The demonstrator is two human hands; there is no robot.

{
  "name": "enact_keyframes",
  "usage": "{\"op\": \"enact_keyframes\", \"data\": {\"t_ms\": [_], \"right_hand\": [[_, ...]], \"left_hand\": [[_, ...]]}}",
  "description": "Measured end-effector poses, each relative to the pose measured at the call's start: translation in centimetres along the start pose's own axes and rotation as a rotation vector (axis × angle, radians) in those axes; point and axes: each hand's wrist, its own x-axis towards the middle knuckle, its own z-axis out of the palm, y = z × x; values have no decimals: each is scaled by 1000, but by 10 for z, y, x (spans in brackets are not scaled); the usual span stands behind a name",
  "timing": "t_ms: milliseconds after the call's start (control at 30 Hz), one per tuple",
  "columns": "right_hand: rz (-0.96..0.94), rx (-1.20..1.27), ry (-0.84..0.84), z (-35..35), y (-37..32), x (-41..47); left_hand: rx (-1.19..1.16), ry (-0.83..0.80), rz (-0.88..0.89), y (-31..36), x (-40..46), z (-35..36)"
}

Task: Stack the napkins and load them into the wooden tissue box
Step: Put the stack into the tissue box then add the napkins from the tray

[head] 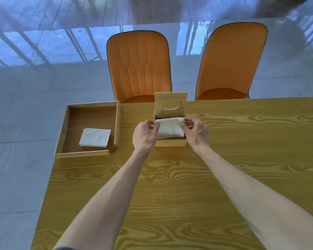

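Both hands pinch a white napkin stack [170, 128] over the open wooden tissue box [170, 142], left hand [145, 134] and right hand [197, 131] at its sides; more napkins [95, 137] lie in the left tray [63, 130]

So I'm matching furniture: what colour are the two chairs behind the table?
Orange, with dark edging, in the head view: chairs.

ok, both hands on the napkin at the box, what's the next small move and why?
Probably press the white folded napkin down into the open wooden tissue box. The left hand and right hand pinch its far corners, its far edge sits above the rim, and the slotted lid stands open behind.
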Motion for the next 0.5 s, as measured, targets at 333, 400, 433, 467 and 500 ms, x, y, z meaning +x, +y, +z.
{"op": "enact_keyframes", "data": {"t_ms": [333,400,433,467,500], "right_hand": [[34,-237,43,12,-6,10],[26,-260,47,13,-6,11],[20,-271,47,13,-6,11],[14,-279,45,13,-7,11],[10,-284,46,13,-8,10]], "left_hand": [[115,103,39,0,5,14],[107,96,31,-1,7,13],[100,94,24,-2,8,13],[96,96,19,-3,9,12],[97,101,17,-4,8,11]]}}
